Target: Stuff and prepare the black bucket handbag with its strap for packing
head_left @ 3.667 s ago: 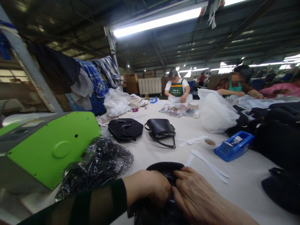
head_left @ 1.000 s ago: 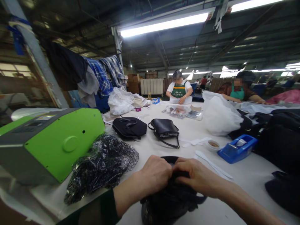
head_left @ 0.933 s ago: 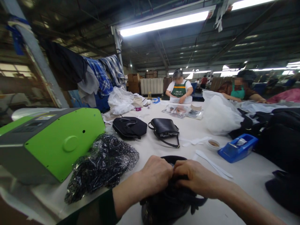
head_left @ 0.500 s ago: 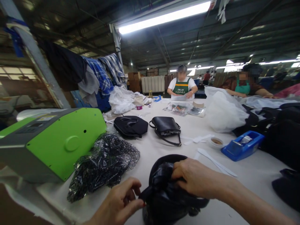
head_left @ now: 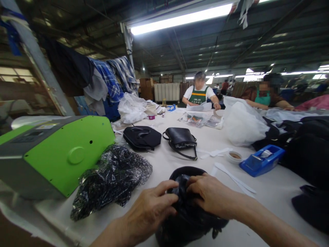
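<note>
A black bag (head_left: pixel 180 226) stands on the table right in front of me, its mouth facing up. Dark shiny plastic (head_left: pixel 182 180) shows in the opening. My right hand (head_left: pixel 210 192) reaches over the bag's right side with fingers curled into the mouth, closed on the bag's inside; the fingertips are partly hidden. At the left side of the mouth, my left hand (head_left: pixel 154 204) has bent fingers apart, close to the plastic and the rim, holding nothing that I can see.
Crumpled black plastic padding (head_left: pixel 113 178) lies left, beside a green machine (head_left: pixel 74 154). Two black bags, one boxy (head_left: pixel 142 137) and one strapped (head_left: pixel 181 137), lie ahead. A blue tape dispenser (head_left: pixel 262 159) and dark bags (head_left: pixel 308 147) are right. A co-worker (head_left: pixel 200 92) works across the table.
My left hand has let go of the black strap or edge at the bag's left side and moved up and right to the mouth. My right hand stays in the opening.
</note>
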`<state>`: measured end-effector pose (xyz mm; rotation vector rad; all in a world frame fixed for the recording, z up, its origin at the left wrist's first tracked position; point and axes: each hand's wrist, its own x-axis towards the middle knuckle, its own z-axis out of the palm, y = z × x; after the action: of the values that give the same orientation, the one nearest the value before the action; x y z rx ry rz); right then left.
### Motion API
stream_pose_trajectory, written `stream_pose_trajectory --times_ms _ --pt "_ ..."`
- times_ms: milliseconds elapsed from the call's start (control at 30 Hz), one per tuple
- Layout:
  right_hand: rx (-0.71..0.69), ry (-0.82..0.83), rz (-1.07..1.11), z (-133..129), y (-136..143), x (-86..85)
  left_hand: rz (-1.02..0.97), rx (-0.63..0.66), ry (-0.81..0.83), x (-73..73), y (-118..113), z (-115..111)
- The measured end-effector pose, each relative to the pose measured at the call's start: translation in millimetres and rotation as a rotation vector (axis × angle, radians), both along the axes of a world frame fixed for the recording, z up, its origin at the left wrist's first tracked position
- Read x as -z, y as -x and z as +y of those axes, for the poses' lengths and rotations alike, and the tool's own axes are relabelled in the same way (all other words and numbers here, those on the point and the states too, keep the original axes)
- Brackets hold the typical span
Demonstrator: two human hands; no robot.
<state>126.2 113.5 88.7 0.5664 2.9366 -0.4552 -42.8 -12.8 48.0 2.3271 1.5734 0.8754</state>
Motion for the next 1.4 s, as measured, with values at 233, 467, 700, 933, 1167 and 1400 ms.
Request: stream_pose_trajectory --times_ms 233,467,700,933,1167,1400 --pt "0.024 0.021 -0.08 1 2 -4.5 -0.124 0.012 0.174 -0.2 10 9" --pt "0.005 -0.004 -0.129 -1 6 -13.0 0.276 0.008 0.257 -20.1 3 12" --pt "0.011 -0.039 -0.1 -5 8 -13.0 0.605 0.055 0.273 -36.3 -2 17" --pt "-0.037 -0.108 -0.048 -9 9 -8.7 0.785 0.139 0.27 -42.3 -5 23" --pt "-0.117 -0.044 -0.034 -6 7 -7.8 0.777 0.17 0.219 -41.1 -4 26" --pt "-0.129 -0.179 -0.131 -8 8 0.7 0.723 -0.057 0.254 -44.3 -16 20"
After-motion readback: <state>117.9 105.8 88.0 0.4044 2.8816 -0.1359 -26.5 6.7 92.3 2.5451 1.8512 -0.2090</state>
